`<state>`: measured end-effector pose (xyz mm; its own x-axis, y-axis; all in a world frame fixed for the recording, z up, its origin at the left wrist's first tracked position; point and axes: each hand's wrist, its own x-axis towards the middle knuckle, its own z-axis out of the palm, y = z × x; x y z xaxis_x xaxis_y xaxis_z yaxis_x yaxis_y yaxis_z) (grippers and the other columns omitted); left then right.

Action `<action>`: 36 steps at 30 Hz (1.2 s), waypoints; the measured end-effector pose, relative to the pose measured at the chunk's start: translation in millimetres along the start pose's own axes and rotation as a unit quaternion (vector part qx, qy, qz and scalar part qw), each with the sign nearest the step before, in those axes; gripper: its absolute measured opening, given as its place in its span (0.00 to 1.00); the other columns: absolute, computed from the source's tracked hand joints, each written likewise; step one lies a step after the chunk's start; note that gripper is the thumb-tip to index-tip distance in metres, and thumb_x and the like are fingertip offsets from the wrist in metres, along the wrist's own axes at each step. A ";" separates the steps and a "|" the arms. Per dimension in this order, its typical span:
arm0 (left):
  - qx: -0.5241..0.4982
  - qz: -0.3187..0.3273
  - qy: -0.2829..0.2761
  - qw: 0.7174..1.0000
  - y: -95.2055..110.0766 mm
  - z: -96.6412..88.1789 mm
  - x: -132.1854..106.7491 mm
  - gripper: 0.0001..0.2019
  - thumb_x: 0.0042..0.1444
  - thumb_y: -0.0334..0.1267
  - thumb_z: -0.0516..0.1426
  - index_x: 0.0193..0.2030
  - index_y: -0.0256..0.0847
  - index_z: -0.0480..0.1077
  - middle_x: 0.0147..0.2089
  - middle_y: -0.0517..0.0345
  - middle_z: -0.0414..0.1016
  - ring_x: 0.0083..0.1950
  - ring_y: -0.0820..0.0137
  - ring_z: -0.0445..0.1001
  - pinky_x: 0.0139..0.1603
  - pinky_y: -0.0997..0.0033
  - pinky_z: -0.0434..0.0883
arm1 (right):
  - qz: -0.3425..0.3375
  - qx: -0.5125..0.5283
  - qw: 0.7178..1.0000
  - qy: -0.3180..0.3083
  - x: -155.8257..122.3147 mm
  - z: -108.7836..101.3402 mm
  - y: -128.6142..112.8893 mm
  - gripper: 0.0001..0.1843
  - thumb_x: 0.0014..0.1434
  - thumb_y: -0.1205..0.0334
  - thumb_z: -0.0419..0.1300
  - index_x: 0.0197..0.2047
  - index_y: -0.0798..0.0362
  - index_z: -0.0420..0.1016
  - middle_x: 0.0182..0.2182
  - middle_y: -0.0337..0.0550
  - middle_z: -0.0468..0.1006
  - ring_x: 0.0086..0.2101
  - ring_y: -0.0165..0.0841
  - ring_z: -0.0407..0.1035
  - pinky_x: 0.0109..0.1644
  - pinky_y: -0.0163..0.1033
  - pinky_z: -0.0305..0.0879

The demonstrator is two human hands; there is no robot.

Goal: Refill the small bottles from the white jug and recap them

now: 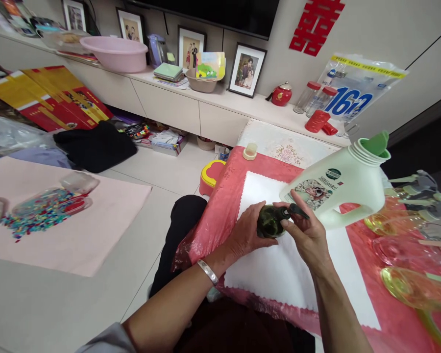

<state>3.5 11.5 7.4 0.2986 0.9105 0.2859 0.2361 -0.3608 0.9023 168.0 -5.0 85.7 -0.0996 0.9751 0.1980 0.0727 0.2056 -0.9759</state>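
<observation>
My left hand (244,228) is wrapped round a small dark green pump bottle (266,220), held above a white scallop-edged mat (275,274). The fingers of my right hand (312,240) are closed on the black pump head (297,211) at the bottle's top. Just beyond my right hand stands a large pale green detergent jug (349,181) with a handle, a printed label and an uncapped mouth showing a green spout. Its likely cap, a cream-coloured one (250,152), sits at the far left corner of the table.
Several clear bottles (407,282) with coloured liquid line the right side of the red table cover (220,220). On the floor at left, colourful small pieces (40,215) lie on a pink sheet (106,235). A low cabinet (220,115) with framed photos runs along the wall.
</observation>
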 end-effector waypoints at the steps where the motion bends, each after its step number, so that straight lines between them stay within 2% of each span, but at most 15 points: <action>1: 0.000 -0.001 -0.001 1.000 -0.1 -0.1 0.1 0.54 0.38 0.51 0.74 0.69 0.42 0.53 0.63 0.41 0.67 0.64 0.46 0.68 0.64 0.41 0.67 | 0.003 -0.012 1.000 0.011 0.7 -0.1 0.4 0.40 0.62 0.53 0.69 0.71 0.50 0.58 0.51 0.49 0.73 0.54 0.37 0.69 0.60 0.43 0.69; 4: -0.002 0.000 0.000 1.000 -0.2 -0.4 0.1 0.54 0.39 0.51 0.74 0.69 0.41 0.53 0.64 0.40 0.67 0.65 0.46 0.68 0.64 0.41 0.67 | 0.017 -0.055 0.997 0.057 2.4 1.8 5.4 0.42 0.56 0.51 0.73 0.68 0.50 0.64 0.48 0.46 0.74 0.52 0.38 0.69 0.61 0.47 0.67; 8: -0.002 -0.009 -0.003 1.000 -0.3 -0.2 0.2 0.54 0.39 0.50 0.74 0.70 0.44 0.52 0.65 0.41 0.67 0.65 0.46 0.68 0.64 0.42 0.67 | 0.004 -0.120 0.989 0.090 2.9 6.4 11.9 0.39 0.54 0.45 0.72 0.63 0.52 0.70 0.47 0.47 0.72 0.48 0.38 0.69 0.54 0.45 0.70; 11: 0.003 -0.018 -0.001 1.000 -2.5 1.1 1.7 0.55 0.37 0.51 0.75 0.70 0.45 0.52 0.64 0.43 0.67 0.65 0.46 0.67 0.64 0.41 0.67 | -0.022 -0.178 0.981 0.081 3.8 7.2 7.5 0.29 0.57 0.45 0.69 0.57 0.52 0.75 0.46 0.46 0.71 0.45 0.36 0.67 0.50 0.41 0.68; 15: 0.000 -0.016 0.002 1.000 -9.2 2.5 2.7 0.55 0.35 0.51 0.75 0.69 0.45 0.54 0.63 0.44 0.68 0.65 0.47 0.68 0.64 0.41 0.67 | -0.032 -0.217 0.975 0.036 6.3 4.5 -3.9 0.20 0.56 0.53 0.68 0.50 0.49 0.79 0.41 0.42 0.72 0.38 0.32 0.65 0.44 0.37 0.64; 19: -0.052 -0.026 0.000 0.998 -14.0 1.4 -1.2 0.61 0.32 0.59 0.74 0.70 0.42 0.50 0.68 0.37 0.61 0.69 0.42 0.64 0.67 0.39 0.63 | -0.037 -0.237 0.970 0.039 5.0 7.7 -7.4 0.16 0.56 0.53 0.65 0.45 0.53 0.79 0.39 0.42 0.72 0.34 0.30 0.65 0.40 0.36 0.63; 21: -0.084 -0.014 0.007 0.996 -14.9 -0.3 -3.0 0.60 0.36 0.64 0.71 0.70 0.41 0.48 0.70 0.35 0.57 0.71 0.42 0.61 0.68 0.40 0.63 | -0.034 -0.251 0.965 0.064 3.2 9.1 -8.3 0.16 0.56 0.54 0.63 0.46 0.53 0.78 0.38 0.42 0.71 0.33 0.30 0.65 0.38 0.35 0.63; 23: -0.094 0.009 0.016 0.995 -14.8 -2.9 -3.5 0.50 0.50 0.66 0.62 0.70 0.41 0.48 0.71 0.35 0.57 0.70 0.46 0.63 0.68 0.40 0.63 | -0.030 -0.267 0.958 0.103 0.5 6.6 -11.4 0.16 0.57 0.55 0.62 0.47 0.54 0.76 0.37 0.42 0.71 0.33 0.29 0.64 0.38 0.34 0.63; 25: -0.079 0.009 0.025 0.996 -12.9 -5.6 -3.3 0.36 0.62 0.61 0.53 0.69 0.40 0.51 0.69 0.36 0.60 0.68 0.50 0.66 0.67 0.39 0.63 | -0.025 -0.280 0.949 0.142 -4.5 -1.2 -17.5 0.17 0.58 0.54 0.61 0.47 0.54 0.75 0.37 0.41 0.71 0.33 0.28 0.64 0.39 0.33 0.64; 27: -0.058 -0.007 0.024 0.998 -9.5 -7.6 -3.3 0.28 0.67 0.56 0.49 0.66 0.40 0.55 0.65 0.38 0.65 0.64 0.52 0.70 0.65 0.41 0.66 | -0.015 -0.295 0.939 0.176 -12.3 -14.1 -25.4 0.18 0.59 0.51 0.60 0.47 0.55 0.75 0.36 0.41 0.70 0.32 0.28 0.63 0.38 0.32 0.63; 31: 0.000 -0.018 0.020 1.000 -4.2 -7.7 -3.3 0.22 0.65 0.50 0.54 0.59 0.40 0.62 0.58 0.43 0.72 0.58 0.55 0.76 0.60 0.46 0.72 | 0.024 -0.334 0.912 0.238 -32.1 -52.9 -36.0 0.24 0.57 0.45 0.60 0.47 0.56 0.75 0.32 0.40 0.69 0.29 0.28 0.61 0.34 0.33 0.59; 36: 0.050 -0.016 0.030 0.998 -6.5 -5.2 -1.9 0.19 0.62 0.44 0.55 0.58 0.41 0.64 0.57 0.45 0.73 0.56 0.57 0.77 0.53 0.53 0.76 | 0.083 -0.394 0.860 0.314 -50.4 -110.2 -33.8 0.32 0.52 0.37 0.58 0.45 0.58 0.74 0.33 0.44 0.70 0.29 0.31 0.62 0.34 0.35 0.56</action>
<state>-3.4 13.1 2.7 0.2350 0.9313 0.2784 0.3358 -0.3466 0.8759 279.9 -52.0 118.8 0.5147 0.7978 0.3139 0.7089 -0.1900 -0.6793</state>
